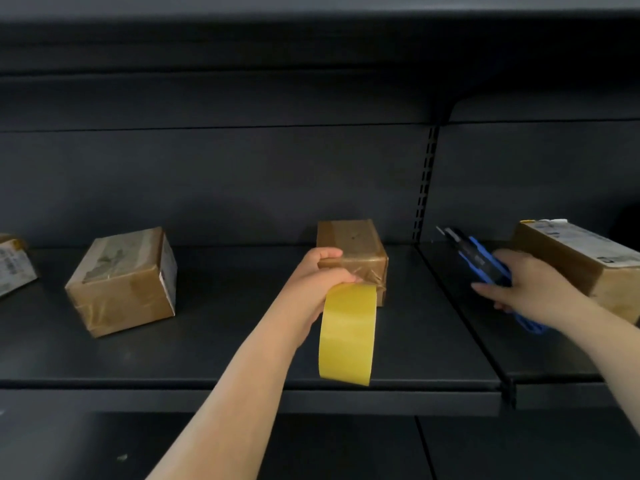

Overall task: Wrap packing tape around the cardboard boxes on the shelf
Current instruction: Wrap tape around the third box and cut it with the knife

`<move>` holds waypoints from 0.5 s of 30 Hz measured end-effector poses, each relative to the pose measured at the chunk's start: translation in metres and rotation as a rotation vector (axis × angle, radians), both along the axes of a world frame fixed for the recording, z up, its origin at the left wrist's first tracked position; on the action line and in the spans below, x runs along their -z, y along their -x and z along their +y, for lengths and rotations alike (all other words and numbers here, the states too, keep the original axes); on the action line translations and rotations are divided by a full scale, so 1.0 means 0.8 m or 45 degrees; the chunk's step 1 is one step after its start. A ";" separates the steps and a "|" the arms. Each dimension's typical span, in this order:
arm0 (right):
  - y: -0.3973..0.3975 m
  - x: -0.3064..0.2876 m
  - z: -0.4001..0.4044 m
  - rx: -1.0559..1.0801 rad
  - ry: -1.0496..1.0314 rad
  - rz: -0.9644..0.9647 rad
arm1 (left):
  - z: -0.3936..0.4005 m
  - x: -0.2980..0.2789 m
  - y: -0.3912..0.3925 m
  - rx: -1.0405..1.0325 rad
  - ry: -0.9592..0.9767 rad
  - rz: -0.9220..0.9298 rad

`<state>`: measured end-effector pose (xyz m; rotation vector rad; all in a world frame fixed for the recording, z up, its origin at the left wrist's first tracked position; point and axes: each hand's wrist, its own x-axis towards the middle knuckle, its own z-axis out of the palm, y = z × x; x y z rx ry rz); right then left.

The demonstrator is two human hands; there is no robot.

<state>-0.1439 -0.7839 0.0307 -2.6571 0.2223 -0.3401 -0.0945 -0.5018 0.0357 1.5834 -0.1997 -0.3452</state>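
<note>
Our left hand (320, 275) is gripping the small brown taped cardboard box (353, 252), the yellow packing-tape roll (347, 336) hanging just below it. Our right hand (530, 284) is curling around a blue utility knife (485, 261).

The scene is dim: the dark shelf (207, 323) and its back panel swallow most detail, and the upper part of the frame sinks to near black. Light seems to fall from in front and above, catching the yellow tape (348, 334), which is the brightest patch, with a soft sheen but no hard glare. Faint shadows lie behind the boxes in the middle of the frame. Straight shelf lines bow toward the edges from the wide lens. The blue tool (485, 265) at right is smeared by motion blur.
</note>
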 end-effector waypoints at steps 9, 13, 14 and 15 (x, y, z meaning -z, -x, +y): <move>0.022 -0.054 0.088 -0.437 0.820 -0.105 | -0.010 -0.001 -0.003 -0.087 0.026 0.006; 0.019 -0.051 0.088 -0.425 0.918 -0.216 | -0.012 0.001 -0.002 -0.111 0.066 0.015; 0.019 -0.050 0.089 -0.436 0.927 -0.220 | -0.012 0.001 -0.002 -0.121 0.072 0.022; 0.017 -0.050 0.091 -0.448 0.942 -0.218 | -0.013 0.000 -0.002 -0.125 0.070 0.030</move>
